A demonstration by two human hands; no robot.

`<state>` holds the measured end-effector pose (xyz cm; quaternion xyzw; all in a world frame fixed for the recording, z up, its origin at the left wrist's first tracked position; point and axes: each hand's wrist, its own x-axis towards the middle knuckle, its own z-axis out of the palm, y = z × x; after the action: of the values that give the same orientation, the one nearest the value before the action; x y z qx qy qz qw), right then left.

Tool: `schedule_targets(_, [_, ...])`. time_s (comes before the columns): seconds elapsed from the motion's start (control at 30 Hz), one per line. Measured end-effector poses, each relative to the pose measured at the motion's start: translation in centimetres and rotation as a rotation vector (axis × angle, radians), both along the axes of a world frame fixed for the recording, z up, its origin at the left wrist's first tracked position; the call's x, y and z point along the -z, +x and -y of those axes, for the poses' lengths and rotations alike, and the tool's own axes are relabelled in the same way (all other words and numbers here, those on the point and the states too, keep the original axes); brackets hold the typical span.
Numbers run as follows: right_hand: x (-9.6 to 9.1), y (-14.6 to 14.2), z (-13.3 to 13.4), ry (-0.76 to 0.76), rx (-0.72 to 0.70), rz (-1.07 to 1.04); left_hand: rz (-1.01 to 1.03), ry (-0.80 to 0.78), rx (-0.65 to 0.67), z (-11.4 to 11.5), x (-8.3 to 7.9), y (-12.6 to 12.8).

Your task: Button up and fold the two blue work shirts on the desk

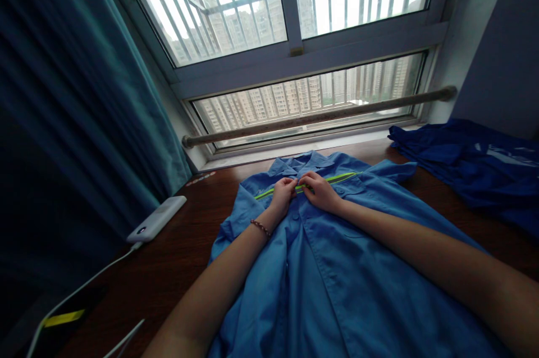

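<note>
A light blue shirt (337, 268) with a yellow-green stripe across the chest lies spread face up on the dark wooden table (177, 246), collar toward the window. My left hand (283, 192) and my right hand (320, 191) meet at the shirt's front placket just below the collar. Both have their fingers curled and pinched on the shirt's front edges by the stripe. A beaded bracelet sits on my left wrist.
A white power bank (156, 219) with a white cable lies on the table at left, near a teal curtain (84, 100). A pile of darker blue clothes (475, 161) rests at the right. A window with a rail runs behind the table.
</note>
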<state>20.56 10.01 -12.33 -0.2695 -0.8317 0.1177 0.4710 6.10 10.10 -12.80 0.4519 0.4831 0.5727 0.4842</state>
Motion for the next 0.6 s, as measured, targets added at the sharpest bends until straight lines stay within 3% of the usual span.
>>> schedule_targets(0.43, [-0.2, 0.0, 0.1, -0.083, 0.024, -0.057, 0.124, -0.05, -0.085, -0.5, 0.2, 0.0])
schedule_targets(0.6, [0.1, 0.0, -1.3, -0.406, 0.083, -0.157, -0.065, 0.085, -0.01, -0.2, 0.5, 0.1])
